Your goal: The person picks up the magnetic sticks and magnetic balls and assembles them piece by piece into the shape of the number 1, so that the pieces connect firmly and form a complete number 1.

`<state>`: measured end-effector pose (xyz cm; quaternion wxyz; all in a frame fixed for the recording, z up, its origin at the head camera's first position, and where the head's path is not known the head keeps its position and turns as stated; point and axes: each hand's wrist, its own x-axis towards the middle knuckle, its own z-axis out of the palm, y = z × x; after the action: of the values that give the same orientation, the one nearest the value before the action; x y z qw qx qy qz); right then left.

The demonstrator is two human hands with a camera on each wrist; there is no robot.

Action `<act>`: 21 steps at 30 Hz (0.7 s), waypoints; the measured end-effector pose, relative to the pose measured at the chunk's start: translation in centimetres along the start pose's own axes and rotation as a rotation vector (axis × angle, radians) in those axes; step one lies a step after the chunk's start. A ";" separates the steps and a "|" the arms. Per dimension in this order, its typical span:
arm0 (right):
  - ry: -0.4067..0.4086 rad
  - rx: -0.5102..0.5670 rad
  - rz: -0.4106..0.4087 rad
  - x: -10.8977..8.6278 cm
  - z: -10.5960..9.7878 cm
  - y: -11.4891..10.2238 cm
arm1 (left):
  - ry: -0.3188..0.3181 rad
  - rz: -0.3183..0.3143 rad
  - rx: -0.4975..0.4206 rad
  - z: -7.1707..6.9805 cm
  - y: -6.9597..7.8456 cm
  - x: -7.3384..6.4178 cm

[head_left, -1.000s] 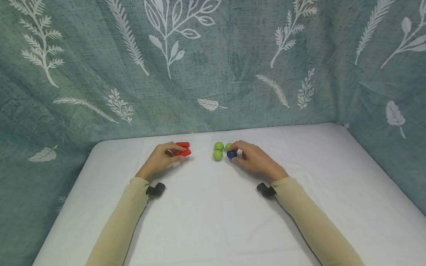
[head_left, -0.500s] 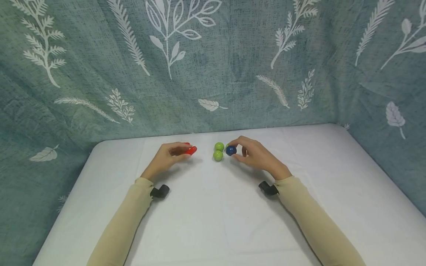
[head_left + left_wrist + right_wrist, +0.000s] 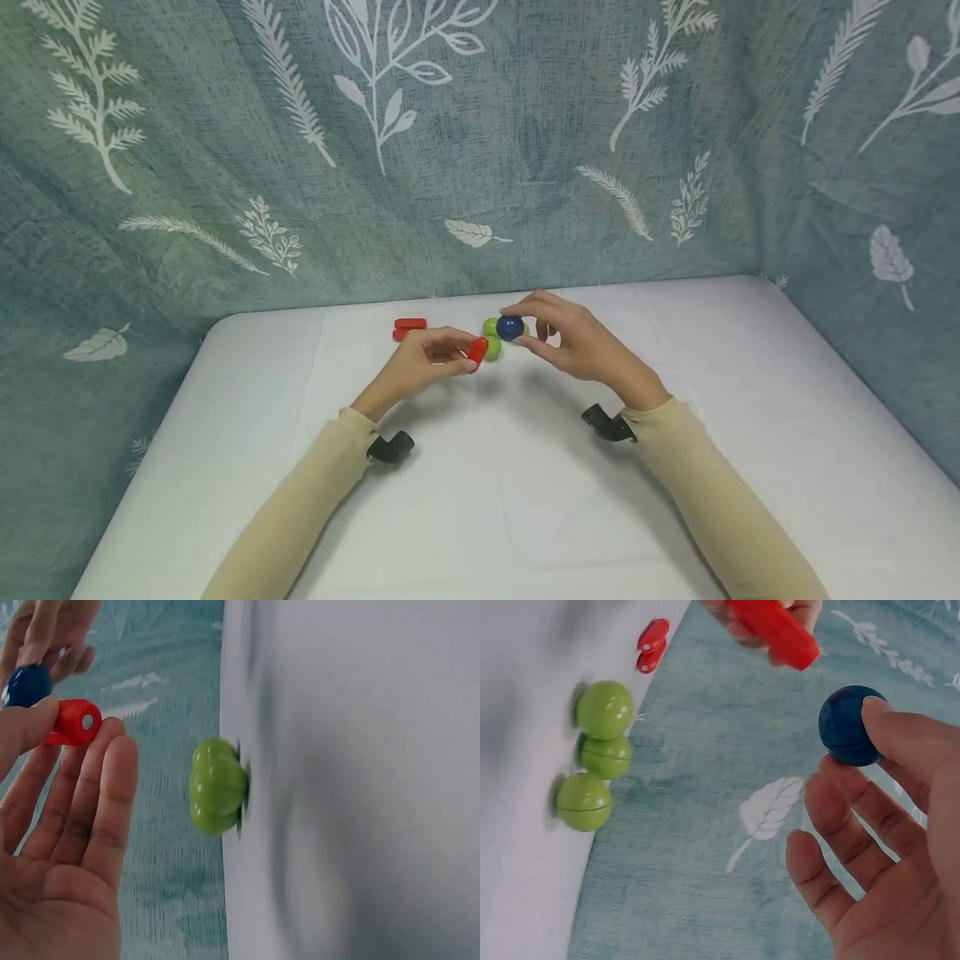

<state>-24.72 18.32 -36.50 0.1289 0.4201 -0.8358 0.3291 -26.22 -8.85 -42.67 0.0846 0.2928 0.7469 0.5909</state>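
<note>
My left hand (image 3: 423, 360) pinches a short red rod (image 3: 477, 352) between thumb and fingers, raised above the white table. A pale round spot marks the rod's end (image 3: 87, 721) in the left wrist view. My right hand (image 3: 573, 340) holds a glossy dark blue ball (image 3: 510, 327) between thumb and fingertips, also raised. The ball (image 3: 847, 725) has a fine seam round it. A small gap separates rod and ball in the head view. Three light green balls (image 3: 604, 710) rest on the table, partly hidden behind the held pieces in the head view.
Two more red rods (image 3: 410, 323) lie side by side near the table's back edge, left of the green balls. Behind the white table (image 3: 465, 500) hangs a green-blue cloth (image 3: 525, 208) with white leaf patterns. A black wrist camera (image 3: 392, 447) juts from the left sleeve.
My left hand has lifted one red rod from beside the others and carried it right. My right hand has raised the blue ball and shifted it slightly left, towards the rod.
</note>
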 end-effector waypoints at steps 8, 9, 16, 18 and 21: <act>0.027 -0.043 -0.074 0.2 -0.2 -1.0 | -0.052 0.027 -0.073 2.0 0.2 0.1; 0.029 -0.046 -0.079 0.2 -0.2 -1.0 | -0.053 0.028 -0.079 2.1 0.3 0.1; 0.005 -0.026 -0.110 0.3 0.0 -1.3 | -0.043 0.021 -0.092 2.5 0.7 0.0; -0.010 -0.017 -0.118 0.3 0.1 -1.5 | -0.042 0.024 -0.097 2.6 0.9 0.0; -0.014 -0.019 -0.129 0.3 0.2 -1.7 | -0.034 0.033 -0.102 2.7 1.1 0.0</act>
<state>-23.60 17.28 -35.77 0.1483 0.4742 -0.8109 0.3090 -24.58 -6.43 -42.42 0.1021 0.3105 0.7093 0.6246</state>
